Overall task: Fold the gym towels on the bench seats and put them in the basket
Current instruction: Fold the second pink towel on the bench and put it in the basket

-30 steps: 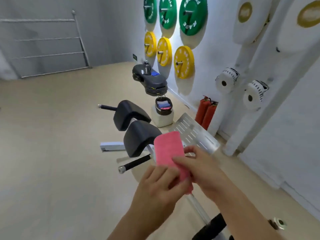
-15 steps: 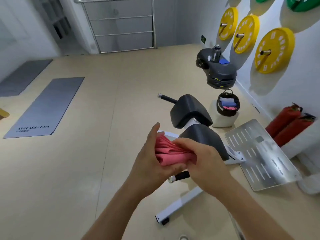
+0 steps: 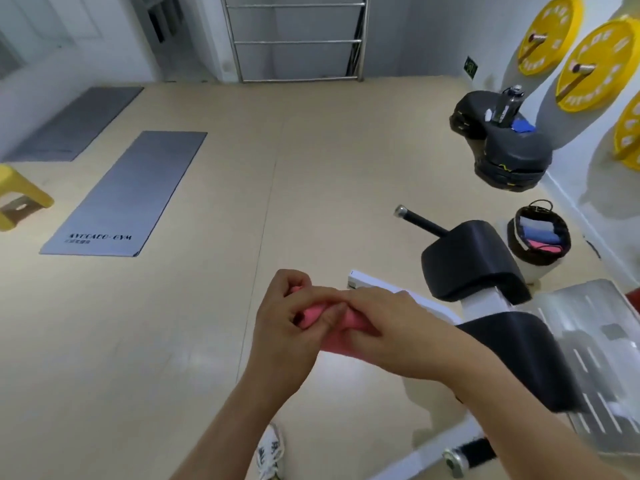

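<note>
Room: you look down on a pale gym floor (image 3: 311, 168), a railing (image 3: 294, 39) at the far wall.
Mats: two grey mats (image 3: 128, 192) lie side by side on your left.
Stool: one yellow stool (image 3: 20, 195), cut by the left edge.
Plates: three yellow plates (image 3: 599, 60) hang on the right wall.
Pads: two black pads (image 3: 471, 261) stand on a white frame to your right, one nearer you than the other.
Metal sheet: one slotted metal sheet (image 3: 595, 341), right of the pads.
Surface: one black padded surface (image 3: 509, 157) further off carries one bottle (image 3: 507, 105), upright, and one blue towel (image 3: 523, 125) just beside it.
Basket: one dark basket (image 3: 536, 258) stands on a white tub near the wall, beyond the pads.
In the basket: three folded towels (image 3: 540, 235) side by side, grey, blue and pink.
Pink towel: one pink towel (image 3: 337, 344) is in the air in front of you, bunched between your two hands, well apart from the basket.
Left hand: your left hand (image 3: 287, 327) has its fingers curled tight round the towel's left end.
Right hand: your right hand (image 3: 391, 334) lies over the towel's right part, fingers bent round it and touching your left hand's fingers.
Shoe: one shoe (image 3: 270, 452) shows below your arms.
</note>
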A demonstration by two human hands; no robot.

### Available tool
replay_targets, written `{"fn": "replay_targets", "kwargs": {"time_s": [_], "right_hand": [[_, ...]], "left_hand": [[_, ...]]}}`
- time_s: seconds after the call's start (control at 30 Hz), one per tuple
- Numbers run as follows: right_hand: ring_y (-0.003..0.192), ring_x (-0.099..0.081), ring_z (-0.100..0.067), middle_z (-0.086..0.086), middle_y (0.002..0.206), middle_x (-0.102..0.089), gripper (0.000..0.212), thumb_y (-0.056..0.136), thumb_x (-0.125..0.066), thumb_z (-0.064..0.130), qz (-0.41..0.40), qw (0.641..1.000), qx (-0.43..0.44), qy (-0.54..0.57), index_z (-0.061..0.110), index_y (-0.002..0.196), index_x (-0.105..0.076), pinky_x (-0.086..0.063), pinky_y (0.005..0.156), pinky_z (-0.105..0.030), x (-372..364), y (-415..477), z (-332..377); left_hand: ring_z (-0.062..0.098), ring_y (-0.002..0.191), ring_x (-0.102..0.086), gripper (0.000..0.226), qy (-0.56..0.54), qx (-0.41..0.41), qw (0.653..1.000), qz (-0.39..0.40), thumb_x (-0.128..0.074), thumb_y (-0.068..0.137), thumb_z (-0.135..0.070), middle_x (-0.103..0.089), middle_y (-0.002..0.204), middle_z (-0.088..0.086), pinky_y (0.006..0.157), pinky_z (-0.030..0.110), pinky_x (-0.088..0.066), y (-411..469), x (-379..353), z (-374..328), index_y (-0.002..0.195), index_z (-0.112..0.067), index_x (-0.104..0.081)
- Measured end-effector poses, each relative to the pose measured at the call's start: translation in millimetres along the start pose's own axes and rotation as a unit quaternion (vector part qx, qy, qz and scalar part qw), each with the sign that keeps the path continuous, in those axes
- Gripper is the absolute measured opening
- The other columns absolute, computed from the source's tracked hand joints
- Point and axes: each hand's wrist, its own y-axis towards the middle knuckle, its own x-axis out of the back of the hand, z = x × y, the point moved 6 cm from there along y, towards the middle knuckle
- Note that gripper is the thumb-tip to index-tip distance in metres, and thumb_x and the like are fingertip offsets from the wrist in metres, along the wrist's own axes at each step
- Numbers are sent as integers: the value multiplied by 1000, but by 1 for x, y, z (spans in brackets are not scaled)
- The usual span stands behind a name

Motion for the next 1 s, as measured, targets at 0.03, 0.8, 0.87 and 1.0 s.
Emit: {"fn": "replay_targets", "kwargs": {"time_s": [0.03,0.8,0.87,1.0], "right_hand": [[84,-56,-8,11,89,-60,15,89,-50,36,8,1000,-26,9,34,103,-57,-43,75,-28,11,24,0],[74,-50,-9,7,76,-55,18,87,-60,41,-230,948,-219,-19,28,94,-71,-44,69,-32,232,287,-173],[72,-46,-8,7,72,-48,20,87,-54,42,-237,950,-199,-47,29,90,-70,-43,67,-31,257,313,-187],[73,-43,-8,10,70,-46,22,81,-53,40,-294,928,-219,-64,30,92,-69,-45,66,-35,310,350,-234]], "left_hand": [[5,87,-55,23,-30,24,999,-6,-76,79,-20,-51,93,-12,69,10,-43,27,20,10,79,-43,-72],[8,118,-49,49,227,-349,854,311,-43,88,-51,-54,131,-9,93,28,-47,464,-69,4,129,-26,-51],[11,130,-39,60,251,-368,817,365,-38,89,-56,-44,142,-6,109,37,-36,498,-111,2,140,-25,-34],[9,119,-43,47,239,-347,793,441,-39,95,-37,-47,131,-16,102,42,-35,582,-162,19,140,-36,-26]]}}
